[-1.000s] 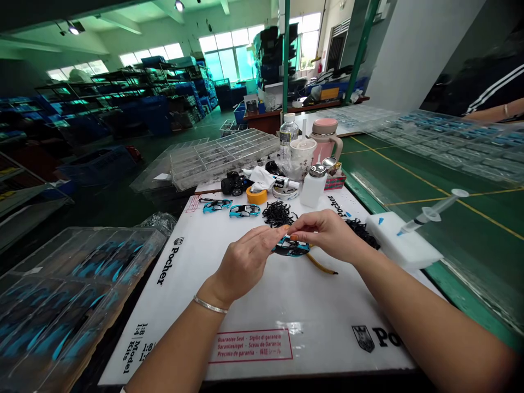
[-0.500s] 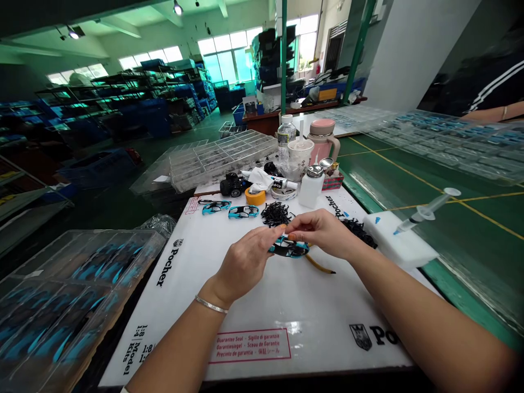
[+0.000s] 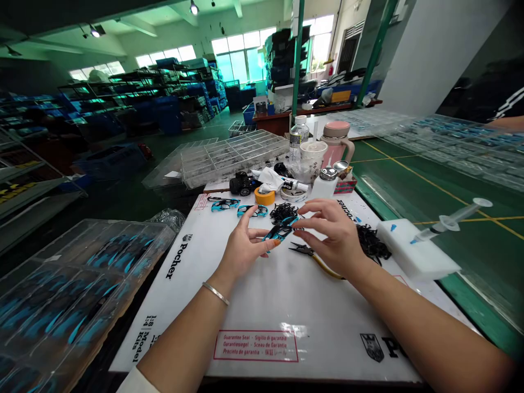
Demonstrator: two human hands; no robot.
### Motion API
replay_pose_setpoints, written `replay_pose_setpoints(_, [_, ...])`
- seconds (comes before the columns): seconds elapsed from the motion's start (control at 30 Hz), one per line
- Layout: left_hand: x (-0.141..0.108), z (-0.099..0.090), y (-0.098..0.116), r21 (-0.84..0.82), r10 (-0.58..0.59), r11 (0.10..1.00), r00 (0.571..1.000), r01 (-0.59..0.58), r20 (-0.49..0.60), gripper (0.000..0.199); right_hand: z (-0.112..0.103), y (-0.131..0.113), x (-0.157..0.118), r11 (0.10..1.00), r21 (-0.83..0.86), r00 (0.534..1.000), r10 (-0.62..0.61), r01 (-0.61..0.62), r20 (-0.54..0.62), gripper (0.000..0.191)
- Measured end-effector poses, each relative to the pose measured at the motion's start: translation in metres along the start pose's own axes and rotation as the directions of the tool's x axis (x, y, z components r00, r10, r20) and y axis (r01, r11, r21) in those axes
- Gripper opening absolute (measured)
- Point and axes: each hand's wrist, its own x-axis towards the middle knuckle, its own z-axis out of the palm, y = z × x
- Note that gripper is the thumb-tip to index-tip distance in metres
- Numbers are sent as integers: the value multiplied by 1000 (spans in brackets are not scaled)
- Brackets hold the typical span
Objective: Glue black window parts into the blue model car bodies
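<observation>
Over the white board, my left hand point(image 3: 241, 245) holds the left end of a blue-and-black model car body point(image 3: 281, 229), thumb beneath it and index finger raised. My right hand point(image 3: 327, 234) has its thumb and middle finger at the body's right end, the other fingers spread. The car body is tilted, its right end higher. Under my right hand lie pliers point(image 3: 302, 249) with yellow handles, partly covered. Behind the car body is a heap of small black parts point(image 3: 284, 212). Two more blue-and-black car bodies point(image 3: 224, 204) rest farther back to the left.
A yellow tape roll point(image 3: 264, 197), a white dispenser bottle point(image 3: 325, 184), a cup point(image 3: 313, 155) and a pink mug point(image 3: 335, 141) stand at the back. To the right, a syringe point(image 3: 450, 221) lies on a white foam block point(image 3: 417, 254). A clear divided tray point(image 3: 77, 262) is at left.
The car body has turned from nearly level to tilted, right end up. My hands have moved apart, and the fingers of both have spread. More of the pliers shows, including the jaws.
</observation>
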Motion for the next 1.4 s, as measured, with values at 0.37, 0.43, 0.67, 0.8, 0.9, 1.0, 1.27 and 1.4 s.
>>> replay_pose_setpoints(0.37, [-7,1,9,-73,-18,997,996,24,83,100,11,-6,1,986,-27,984,-161,163,78,11])
replay_pose_setpoints(0.43, [-7,1,9,-83,-18,996,995,27,97,101,12,-6,1,985,-9,982,-172,174,78,10])
replay_pose_setpoints(0.67, [-7,2,7,-100,-18,994,991,31,133,100,10,-4,1,986,11,980,-167,167,106,11])
replay_pose_setpoints(0.8, [-6,1,6,-99,-14,995,991,27,131,100,11,-4,1,987,13,982,-163,162,98,12])
replay_pose_setpoints(0.9, [-5,0,6,-101,-6,995,993,18,117,100,11,-3,0,988,11,983,-155,155,94,11])
replay_pose_setpoints(1.0, [-5,0,6,-105,-2,994,993,15,118,99,10,-1,0,988,6,983,-156,156,100,14])
replay_pose_setpoints(1.27, [-5,-1,7,-108,-15,994,991,29,129,97,7,1,0,989,-4,985,-149,150,90,11])
replay_pose_setpoints(1.4, [-5,-1,6,-107,-20,994,989,36,145,97,8,1,0,986,6,983,-167,167,73,9])
